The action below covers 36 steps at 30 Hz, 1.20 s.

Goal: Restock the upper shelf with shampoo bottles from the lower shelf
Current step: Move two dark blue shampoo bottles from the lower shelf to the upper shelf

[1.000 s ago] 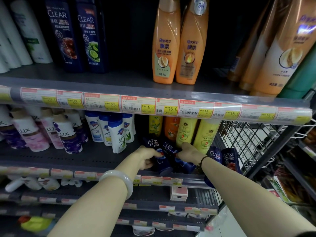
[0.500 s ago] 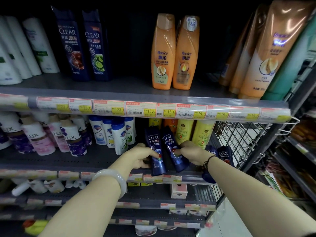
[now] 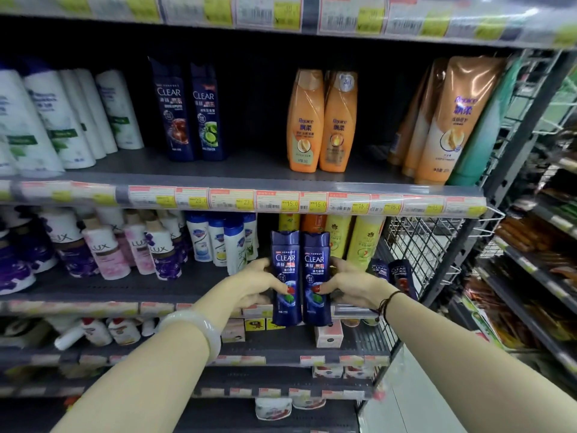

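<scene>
Two dark blue CLEAR shampoo bottles stand upright side by side in front of the lower shelf [image 3: 93, 290]. My left hand [image 3: 254, 284] grips the left bottle [image 3: 285, 260] from its left side. My right hand [image 3: 352, 284] grips the right bottle [image 3: 317, 260] from its right side. Both bottles hang past the lower shelf's front edge. Two more CLEAR bottles [image 3: 395, 273] lean on the lower shelf behind my right wrist. On the upper shelf [image 3: 249, 168] stand two larger CLEAR bottles [image 3: 190, 110], with a gap to their right.
Orange Rejoice bottles [image 3: 321, 120] stand right of the gap, bigger orange ones [image 3: 449, 120] at the far right, white bottles [image 3: 62, 117] at the left. A price-tag rail [image 3: 281, 201] fronts the upper shelf. LUX bottles [image 3: 106, 248], white-blue bottles [image 3: 224, 239] and yellow bottles [image 3: 362, 242] crowd the lower shelf. A wire rack [image 3: 418, 245] closes the right end.
Both hands have lifted the two CLEAR bottles from lying tilted on the lower shelf to upright and pulled them forward. The view has tilted upward, showing more of the upper shelf.
</scene>
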Each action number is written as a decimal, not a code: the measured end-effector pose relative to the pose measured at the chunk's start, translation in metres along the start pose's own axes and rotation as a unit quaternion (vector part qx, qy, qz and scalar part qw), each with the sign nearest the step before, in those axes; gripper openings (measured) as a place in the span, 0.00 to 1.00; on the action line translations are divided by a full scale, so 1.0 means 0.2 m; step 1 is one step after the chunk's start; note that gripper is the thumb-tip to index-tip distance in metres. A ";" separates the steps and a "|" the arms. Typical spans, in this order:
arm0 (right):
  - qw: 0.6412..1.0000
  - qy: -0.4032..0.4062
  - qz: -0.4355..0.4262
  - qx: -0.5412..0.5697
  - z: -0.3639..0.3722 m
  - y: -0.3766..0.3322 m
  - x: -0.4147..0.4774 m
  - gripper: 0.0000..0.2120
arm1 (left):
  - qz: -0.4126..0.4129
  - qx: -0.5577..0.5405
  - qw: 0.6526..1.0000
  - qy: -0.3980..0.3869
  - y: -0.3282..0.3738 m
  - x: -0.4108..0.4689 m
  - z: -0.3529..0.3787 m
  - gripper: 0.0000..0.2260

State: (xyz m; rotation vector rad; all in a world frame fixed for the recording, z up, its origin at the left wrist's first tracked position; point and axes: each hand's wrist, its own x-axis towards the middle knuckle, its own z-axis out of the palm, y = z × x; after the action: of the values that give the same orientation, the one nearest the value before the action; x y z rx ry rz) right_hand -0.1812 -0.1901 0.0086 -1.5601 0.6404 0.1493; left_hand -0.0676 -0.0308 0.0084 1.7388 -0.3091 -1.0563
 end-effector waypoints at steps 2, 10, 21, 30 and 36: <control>1.000 -0.005 -0.010 0.016 0.03 -0.03 -0.05 0.35 | 0.014 0.002 1.000 -0.006 0.01 -0.05 -0.02 0.32; 0.996 -0.017 -0.061 0.070 0.11 -0.13 -0.16 0.37 | 0.077 0.046 0.995 -0.036 0.09 -0.23 -0.14 0.29; 0.985 -0.065 -0.158 0.018 0.20 -0.46 -0.29 0.27 | 0.184 0.106 0.974 -0.081 0.38 -0.52 -0.36 0.22; 0.964 -0.070 -0.258 -0.010 0.16 -0.85 -0.37 0.27 | 0.272 0.093 0.957 -0.036 0.71 -0.67 -0.47 0.22; 0.948 -0.072 -0.311 -0.011 0.24 -1.09 -0.38 0.27 | 0.303 0.065 0.951 0.006 0.85 -0.71 -0.61 0.20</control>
State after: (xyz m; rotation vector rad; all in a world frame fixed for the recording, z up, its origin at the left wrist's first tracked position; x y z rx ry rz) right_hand -0.1262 -0.1304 0.2299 -1.6838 0.0122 -0.2052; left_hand -0.0108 0.0623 0.2360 1.6039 -0.8578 -0.5826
